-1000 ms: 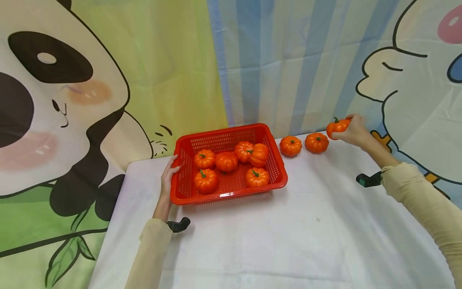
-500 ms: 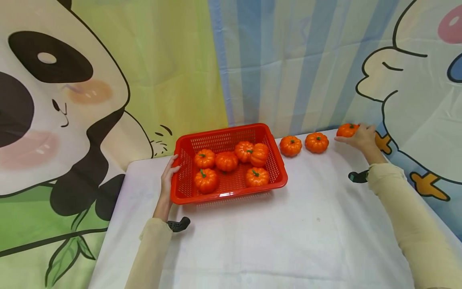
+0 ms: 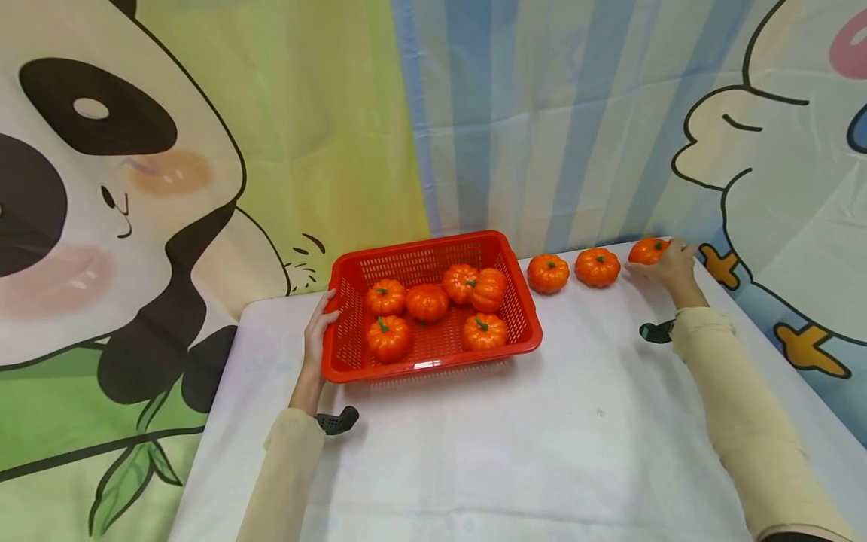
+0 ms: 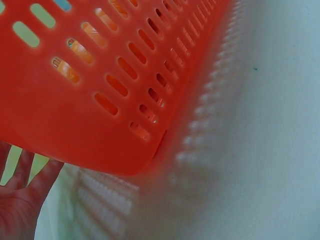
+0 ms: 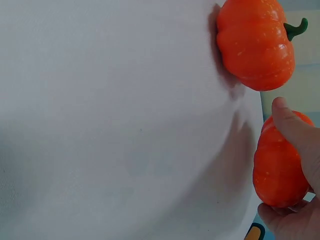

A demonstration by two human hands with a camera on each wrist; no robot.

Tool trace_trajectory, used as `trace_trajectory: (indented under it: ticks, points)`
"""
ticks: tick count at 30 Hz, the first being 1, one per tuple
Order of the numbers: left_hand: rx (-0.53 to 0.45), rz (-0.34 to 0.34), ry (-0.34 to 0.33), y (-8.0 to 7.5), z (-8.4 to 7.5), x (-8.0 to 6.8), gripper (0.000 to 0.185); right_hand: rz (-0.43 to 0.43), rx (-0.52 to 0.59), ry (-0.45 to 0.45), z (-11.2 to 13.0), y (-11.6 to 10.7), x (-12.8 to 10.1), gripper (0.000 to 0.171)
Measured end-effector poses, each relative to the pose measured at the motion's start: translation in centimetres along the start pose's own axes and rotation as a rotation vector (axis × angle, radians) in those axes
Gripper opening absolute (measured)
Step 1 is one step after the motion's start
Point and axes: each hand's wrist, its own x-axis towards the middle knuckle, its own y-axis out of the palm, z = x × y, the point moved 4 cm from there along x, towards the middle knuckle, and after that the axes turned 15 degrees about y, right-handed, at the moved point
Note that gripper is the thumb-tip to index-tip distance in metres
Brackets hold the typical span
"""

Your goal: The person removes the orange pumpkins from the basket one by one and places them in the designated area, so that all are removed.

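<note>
One pumpkin [image 3: 646, 251]: sitting near the back right corner of the table [image 3: 474, 459]; whether the cloth is bearing its weight, the views are not telling.
Risk: its round, slick body is probably inviting a roll, and an uneven release so close to the edge could be sending it over; a sideways knock could be nudging its neighbor.
Skin: glossy orange is gleaming over plump ribs, the shape looking squat; the stem is not showing clearly.
Right hand [image 3: 673, 265]: pinching the pumpkin, thumb lying along one side and fingers curling under the other in the right wrist view.
Row: two more pumpkins [image 3: 597, 267] are standing along the back edge, between the held one and the basket [image 3: 427, 367], stems up.
Basket: red, slotted plastic is holding six pumpkins [image 3: 389, 340], one apparently lying on its side against another.
Left hand [image 3: 315, 335]: fingers are reaching out, spread, and touching the basket's left end.
Backdrop: a printed panda [image 3: 135, 248] is looming at left.
</note>
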Motion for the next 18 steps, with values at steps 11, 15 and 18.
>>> trace_trajectory:
  ticks: [11,15,18]
  points:
    - [0.006,-0.006,-0.002,-0.1,0.1,0.0,0.051,0.069,-0.046,0.011,-0.6,1.2,0.5,0.109]
    - [0.009,-0.007,-0.007,0.0,0.0,-0.1,0.051,0.071,-0.063,0.01,-0.4,1.0,-0.4,0.115]
    - [-0.003,-0.003,0.003,0.1,-0.2,-0.1,0.05,-0.014,-0.068,-0.065,0.6,0.3,-2.8,0.114]
